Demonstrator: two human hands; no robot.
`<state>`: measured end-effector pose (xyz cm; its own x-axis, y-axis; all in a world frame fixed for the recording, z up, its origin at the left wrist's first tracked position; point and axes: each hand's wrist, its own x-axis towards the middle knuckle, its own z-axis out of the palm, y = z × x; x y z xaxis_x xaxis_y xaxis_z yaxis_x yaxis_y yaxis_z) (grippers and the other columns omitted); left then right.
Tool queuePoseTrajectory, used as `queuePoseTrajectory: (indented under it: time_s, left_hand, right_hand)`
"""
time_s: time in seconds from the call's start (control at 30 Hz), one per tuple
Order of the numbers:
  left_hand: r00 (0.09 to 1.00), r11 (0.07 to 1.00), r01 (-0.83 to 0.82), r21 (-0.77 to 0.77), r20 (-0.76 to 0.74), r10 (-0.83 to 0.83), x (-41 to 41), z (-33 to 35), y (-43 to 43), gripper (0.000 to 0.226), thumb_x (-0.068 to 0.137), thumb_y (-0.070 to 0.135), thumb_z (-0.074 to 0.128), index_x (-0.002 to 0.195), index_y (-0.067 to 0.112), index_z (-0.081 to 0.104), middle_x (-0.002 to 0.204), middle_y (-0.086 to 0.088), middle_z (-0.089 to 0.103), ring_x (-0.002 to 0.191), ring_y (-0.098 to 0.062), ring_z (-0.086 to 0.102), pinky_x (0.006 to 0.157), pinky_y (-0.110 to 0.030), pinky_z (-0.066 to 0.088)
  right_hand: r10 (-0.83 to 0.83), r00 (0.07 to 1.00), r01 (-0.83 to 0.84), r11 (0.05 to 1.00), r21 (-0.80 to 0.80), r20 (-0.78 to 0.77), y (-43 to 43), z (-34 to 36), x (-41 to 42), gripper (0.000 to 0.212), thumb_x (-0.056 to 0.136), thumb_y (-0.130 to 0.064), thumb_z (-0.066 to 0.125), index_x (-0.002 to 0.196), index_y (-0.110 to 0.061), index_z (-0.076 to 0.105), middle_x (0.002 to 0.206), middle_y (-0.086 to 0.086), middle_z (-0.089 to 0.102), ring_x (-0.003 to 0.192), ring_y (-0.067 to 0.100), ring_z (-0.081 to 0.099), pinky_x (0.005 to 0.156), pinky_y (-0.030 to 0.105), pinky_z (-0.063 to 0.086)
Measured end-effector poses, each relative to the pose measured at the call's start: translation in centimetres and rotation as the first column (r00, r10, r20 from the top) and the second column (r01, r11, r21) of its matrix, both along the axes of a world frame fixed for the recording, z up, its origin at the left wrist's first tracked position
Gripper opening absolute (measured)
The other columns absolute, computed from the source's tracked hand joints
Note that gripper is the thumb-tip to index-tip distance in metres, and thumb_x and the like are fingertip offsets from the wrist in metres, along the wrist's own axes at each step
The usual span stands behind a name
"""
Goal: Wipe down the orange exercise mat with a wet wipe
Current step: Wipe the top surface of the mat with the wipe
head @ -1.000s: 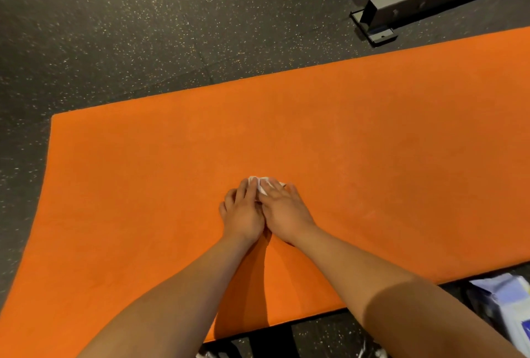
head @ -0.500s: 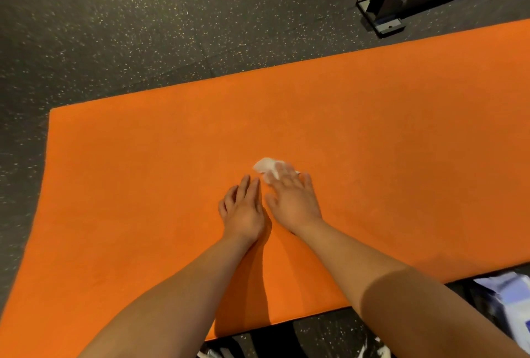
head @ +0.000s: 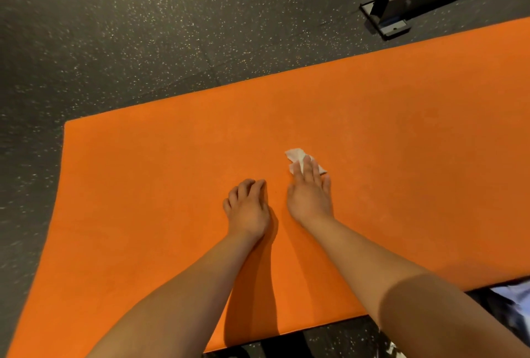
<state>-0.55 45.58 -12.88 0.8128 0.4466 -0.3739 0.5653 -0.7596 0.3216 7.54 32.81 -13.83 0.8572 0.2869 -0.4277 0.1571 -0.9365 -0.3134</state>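
Observation:
The orange exercise mat (head: 401,140) lies flat on the dark floor and fills most of the view. A small white wet wipe (head: 295,157) lies on the mat near its middle. My right hand (head: 311,194) presses on the wipe with straight fingers, which cover its near part. To its left, my left hand (head: 248,210) rests on the bare mat with curled fingers and holds nothing. A narrow gap of mat separates the two hands.
Speckled black rubber floor (head: 143,42) surrounds the mat. A grey metal equipment frame foot (head: 401,5) stands at the far right beyond the mat's far edge. A pale blue-white pack (head: 513,300) lies off the mat's near edge at the lower right.
My right hand has slid the wipe away from me and to the right, apart from the left hand. The left hand's fingers have curled in; the hand has stayed in place.

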Motion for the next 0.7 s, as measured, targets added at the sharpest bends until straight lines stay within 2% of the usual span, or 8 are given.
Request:
queuePoseTrajectory:
  time_s: [0.13, 0.2, 0.33, 0.4, 0.53, 0.6, 0.63, 0.7]
  left_hand:
    - [0.999, 0.999, -0.040, -0.013, -0.024, 0.040, 1.3, 0.1, 0.1, 0.053, 0.102, 0.034, 0.041, 0.153, 0.040, 0.030, 0.167, 0.006, 0.011, 0.137, -0.029, 0.028, 0.111, -0.045, 0.019]
    - [0.998, 1.000, -0.012, -0.018, -0.060, 0.011, 2.0, 0.2, 0.4, 0.052, 0.105, 0.037, 0.036, 0.155, 0.042, 0.024, 0.169, 0.006, 0.004, 0.135, -0.030, 0.028, 0.110, -0.046, 0.018]
    - [0.990, 0.999, 0.051, 0.012, -0.135, -0.049, 2.3, 0.2, 0.8, 0.054, 0.106, 0.042, 0.032, 0.157, 0.045, 0.014, 0.168, 0.006, -0.005, 0.133, -0.033, 0.025, 0.111, -0.048, 0.016]
    - [0.990, 0.999, 0.036, 0.019, -0.134, -0.033, 2.3, 0.1, 0.6, 0.055, 0.104, 0.041, 0.034, 0.156, 0.045, 0.017, 0.168, 0.006, -0.003, 0.132, -0.033, 0.026, 0.111, -0.048, 0.017]
    - [1.000, 0.999, -0.031, 0.029, -0.003, 0.031, 3.4, 0.3, 0.6, 0.044, 0.100, 0.035, 0.044, 0.144, 0.037, 0.042, 0.159, -0.002, 0.027, 0.127, -0.033, 0.034, 0.106, -0.046, 0.023]
    - [0.999, 0.998, -0.037, 0.043, 0.033, 0.036, 4.3, 0.4, 1.0, 0.038, 0.098, 0.033, 0.047, 0.137, 0.033, 0.048, 0.149, -0.004, 0.037, 0.124, -0.033, 0.036, 0.106, -0.045, 0.026]
    - [0.999, 0.999, -0.025, 0.034, 0.023, 0.025, 4.7, 0.4, 1.2, 0.041, 0.098, 0.032, 0.048, 0.139, 0.033, 0.047, 0.151, -0.005, 0.035, 0.127, -0.033, 0.034, 0.108, -0.046, 0.026]
    - [0.999, 1.000, 0.023, -0.007, -0.025, -0.023, 5.1, 0.2, 1.6, 0.052, 0.099, 0.033, 0.047, 0.150, 0.034, 0.035, 0.163, -0.003, 0.017, 0.139, -0.035, 0.023, 0.114, -0.049, 0.022]
  right_hand:
    - [0.293, 0.955, -0.289, 0.953, 0.094, -0.039, 2.3, 0.2, -1.4, 0.058, 0.109, -0.029, 0.028, 0.163, -0.029, 0.007, 0.170, -0.002, -0.010, 0.154, 0.015, -0.017, 0.124, 0.048, -0.006]
    - [0.360, 0.933, -0.358, 0.931, 0.076, -0.007, 2.0, 0.1, -0.3, 0.057, 0.109, -0.031, 0.026, 0.162, -0.031, 0.007, 0.170, -0.005, -0.009, 0.155, 0.015, -0.016, 0.124, 0.049, -0.008]
    - [0.126, 0.992, -0.125, 0.992, 0.013, -0.027, 1.0, 0.3, 2.0, 0.063, 0.107, -0.036, 0.032, 0.162, -0.028, 0.002, 0.169, -0.002, -0.016, 0.154, 0.017, -0.019, 0.124, 0.049, -0.006]
    - [0.081, 0.996, -0.080, 0.997, 0.023, -0.029, 1.8, 0.5, 1.8, 0.063, 0.107, -0.036, 0.032, 0.162, -0.025, 0.004, 0.169, 0.000, -0.015, 0.154, 0.018, -0.019, 0.125, 0.049, -0.004]
    - [0.316, 0.949, -0.313, 0.943, 0.111, -0.006, 2.7, -0.1, 0.3, 0.054, 0.109, -0.033, 0.025, 0.162, -0.028, 0.014, 0.170, -0.003, -0.005, 0.155, 0.015, -0.013, 0.125, 0.050, 0.000]
    - [0.347, 0.938, -0.348, 0.933, 0.089, 0.021, 1.9, -0.4, 1.1, 0.053, 0.109, -0.032, 0.026, 0.161, -0.031, 0.015, 0.170, -0.005, -0.003, 0.156, 0.015, -0.012, 0.125, 0.051, -0.002]
    - [0.300, 0.954, -0.301, 0.951, 0.070, 0.024, 1.5, -0.5, 1.9, 0.055, 0.108, -0.032, 0.028, 0.161, -0.031, 0.014, 0.170, -0.004, -0.004, 0.155, 0.016, -0.012, 0.125, 0.050, -0.004]
    - [0.119, 0.993, -0.120, 0.992, 0.026, 0.015, 0.9, -0.4, 3.4, 0.058, 0.107, -0.031, 0.030, 0.162, -0.029, 0.010, 0.170, -0.001, -0.009, 0.155, 0.017, -0.015, 0.124, 0.049, -0.004]
